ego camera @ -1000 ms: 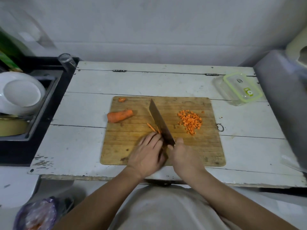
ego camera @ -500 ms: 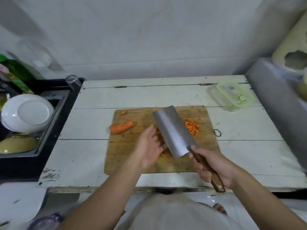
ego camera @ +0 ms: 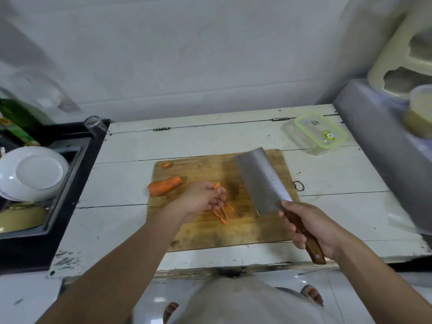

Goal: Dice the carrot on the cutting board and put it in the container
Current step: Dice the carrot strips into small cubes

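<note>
From the head camera, roughly midway by my judgement: an uncut carrot piece [ego camera: 164, 185] and thin strips [ego camera: 221, 212] lie on the cutting board [ego camera: 203, 235]; the left hand [ego camera: 203, 197] pinches one strip; the right hand [ego camera: 311, 226] grips the raised cleaver [ego camera: 261, 181]; the container [ego camera: 319, 133], lidded, sits beyond the board.

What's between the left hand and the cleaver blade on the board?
Head view: bare cutting board separates the left hand from the cleaver, plus a few carrot strips just below the fingers.

Bare forearms, light grey top [ego camera: 245, 305], sandals [ego camera: 312, 294] (blurred)
</note>
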Action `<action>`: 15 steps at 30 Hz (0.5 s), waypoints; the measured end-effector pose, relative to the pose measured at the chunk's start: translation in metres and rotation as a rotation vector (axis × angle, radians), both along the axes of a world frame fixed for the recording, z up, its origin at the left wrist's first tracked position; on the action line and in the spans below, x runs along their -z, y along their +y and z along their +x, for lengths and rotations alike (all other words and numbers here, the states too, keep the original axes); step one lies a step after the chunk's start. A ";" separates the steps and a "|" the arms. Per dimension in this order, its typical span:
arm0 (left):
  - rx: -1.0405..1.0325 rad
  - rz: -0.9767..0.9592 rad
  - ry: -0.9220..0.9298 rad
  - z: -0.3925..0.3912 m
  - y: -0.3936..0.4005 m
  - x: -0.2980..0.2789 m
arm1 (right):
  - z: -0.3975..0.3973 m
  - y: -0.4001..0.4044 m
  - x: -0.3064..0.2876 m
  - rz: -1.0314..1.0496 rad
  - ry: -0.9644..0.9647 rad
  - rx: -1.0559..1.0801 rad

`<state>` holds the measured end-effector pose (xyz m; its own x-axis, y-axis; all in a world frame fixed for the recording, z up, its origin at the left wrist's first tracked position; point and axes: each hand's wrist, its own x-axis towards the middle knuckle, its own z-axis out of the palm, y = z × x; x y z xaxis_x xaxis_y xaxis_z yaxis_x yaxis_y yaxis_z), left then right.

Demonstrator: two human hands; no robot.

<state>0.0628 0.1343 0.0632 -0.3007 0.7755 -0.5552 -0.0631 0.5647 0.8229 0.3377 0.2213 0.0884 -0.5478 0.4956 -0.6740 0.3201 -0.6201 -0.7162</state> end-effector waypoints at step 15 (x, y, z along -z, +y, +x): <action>0.847 0.244 1.143 -0.019 0.023 0.022 | 0.011 0.008 -0.006 0.051 0.000 0.024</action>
